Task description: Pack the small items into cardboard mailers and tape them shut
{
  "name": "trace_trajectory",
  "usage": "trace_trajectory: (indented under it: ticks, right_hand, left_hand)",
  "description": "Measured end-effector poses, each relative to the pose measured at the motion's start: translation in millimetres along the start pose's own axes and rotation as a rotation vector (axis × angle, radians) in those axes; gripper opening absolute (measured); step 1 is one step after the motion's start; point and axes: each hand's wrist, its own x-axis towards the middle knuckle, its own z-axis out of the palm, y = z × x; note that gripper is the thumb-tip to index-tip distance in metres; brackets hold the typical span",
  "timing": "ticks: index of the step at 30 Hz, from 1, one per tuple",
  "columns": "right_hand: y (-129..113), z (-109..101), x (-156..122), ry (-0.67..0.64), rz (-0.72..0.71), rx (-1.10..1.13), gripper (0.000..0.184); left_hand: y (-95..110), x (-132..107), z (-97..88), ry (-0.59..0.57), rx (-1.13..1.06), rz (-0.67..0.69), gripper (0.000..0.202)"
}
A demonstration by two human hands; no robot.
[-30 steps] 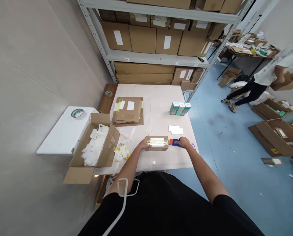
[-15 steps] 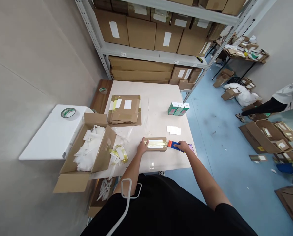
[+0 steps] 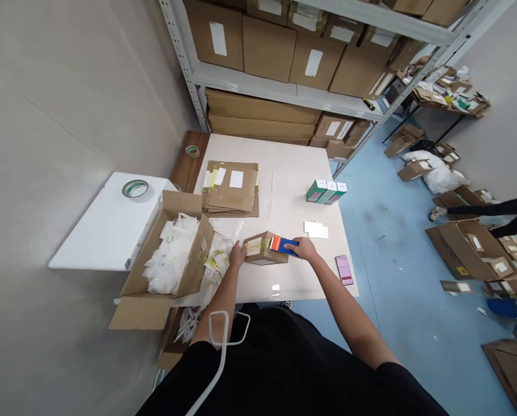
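Observation:
A small cardboard box (image 3: 265, 249) with a white label and yellowish tape lies turned at an angle on the table, near the front. My left hand (image 3: 237, 254) grips its left end. In my right hand (image 3: 305, 249) is a blue-and-orange scraper (image 3: 288, 245), its orange head against the right part of the box's top. Beyond my right hand lie small white cards (image 3: 316, 230). A phone (image 3: 344, 270) with a lit pink screen rests near the table's right edge. Crumpled tape and labels (image 3: 216, 264) sit beside my left hand.
An open carton (image 3: 204, 248) of white packing scraps stands at left. Flattened cardboard (image 3: 232, 193) and green-and-white boxes (image 3: 327, 192) are farther back on the table (image 3: 284, 167). A tape roll (image 3: 135, 188) lies on a white surface. Loaded shelves rise behind; another person's leg shows at right.
The box has turned from lying straight to an angle. My right hand has brought the scraper left onto the box, uncovering the phone. My left hand has shifted to the box's left end.

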Motion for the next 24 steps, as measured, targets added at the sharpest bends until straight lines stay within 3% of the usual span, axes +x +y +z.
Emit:
trace_trajectory:
  ticks: [5, 9, 12, 17, 20, 24]
  right_hand:
    - [-55, 7, 7, 0.026, -0.026, -0.138, 0.054]
    - [-85, 13, 8, 0.027, -0.017, -0.167, 0.055]
    - [-101, 13, 8, -0.002, 0.023, -0.155, 0.055]
    - [-109, 8, 11, -0.028, 0.032, -0.118, 0.053]
    - [-101, 2, 13, -0.053, 0.038, -0.109, 0.054]
    - [-69, -12, 12, -0.055, 0.071, -0.164, 0.054]
  left_hand:
    - [32, -17, -20.7, 0.035, -0.241, 0.157, 0.057]
    - [52, -26, -24.8, -0.106, -0.300, 0.189, 0.063]
    - [55, -28, -26.1, -0.183, -0.332, 0.152, 0.069]
    - [58, -28, -30.5, -0.129, -0.357, 0.141, 0.072]
    - [62, -35, -19.0, -0.108, -0.365, 0.127, 0.073]
    - [73, -56, 33.3, -0.105, -0.375, 0.080, 0.076]
